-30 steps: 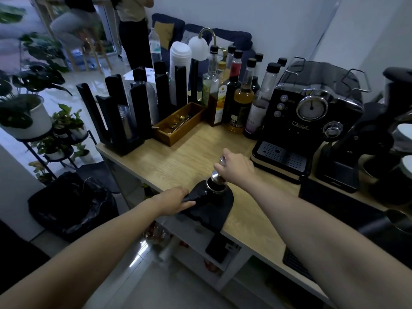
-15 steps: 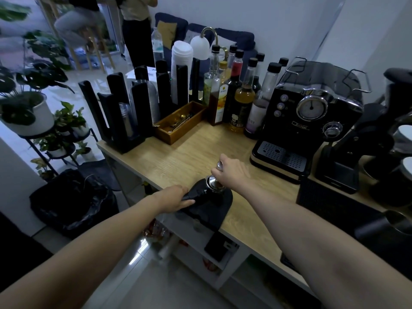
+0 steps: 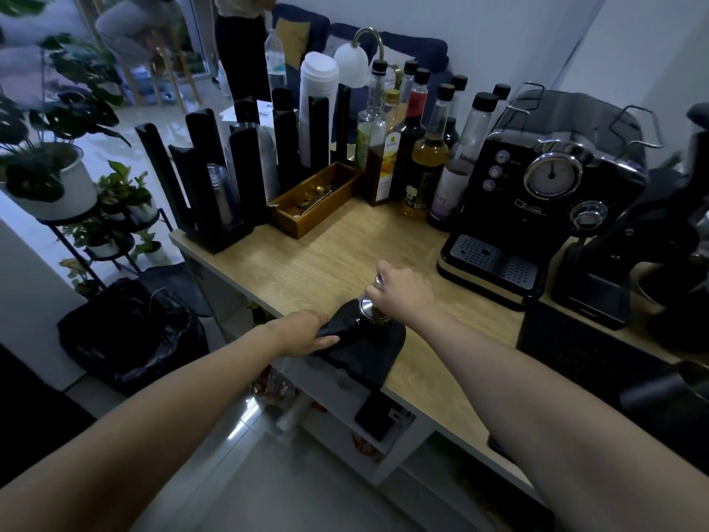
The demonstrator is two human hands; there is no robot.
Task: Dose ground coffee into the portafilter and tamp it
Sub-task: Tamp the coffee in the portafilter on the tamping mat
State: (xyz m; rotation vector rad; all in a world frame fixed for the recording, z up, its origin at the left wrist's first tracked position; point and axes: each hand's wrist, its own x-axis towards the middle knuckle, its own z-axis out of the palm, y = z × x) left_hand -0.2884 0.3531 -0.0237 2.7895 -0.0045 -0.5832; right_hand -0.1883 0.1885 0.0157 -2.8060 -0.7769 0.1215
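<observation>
A black portafilter (image 3: 347, 324) lies on a black tamping mat (image 3: 368, 349) at the front edge of the wooden counter (image 3: 326, 259). My left hand (image 3: 307, 332) grips its black handle from the left. A metal tamper (image 3: 370, 304) stands upright in the portafilter's basket, and my right hand (image 3: 403, 291) is wrapped round its top. The coffee inside the basket is hidden under the tamper.
A black espresso machine (image 3: 537, 186) stands at the back right, with a black grinder (image 3: 621, 263) beside it. Syrup bottles (image 3: 422, 155), a wooden tray (image 3: 310, 201) and black cup holders (image 3: 230, 178) line the back. A black bin bag (image 3: 126, 332) sits on the floor at left.
My right hand has lowered the tamper down into the portafilter basket. My left hand has stayed on the handle.
</observation>
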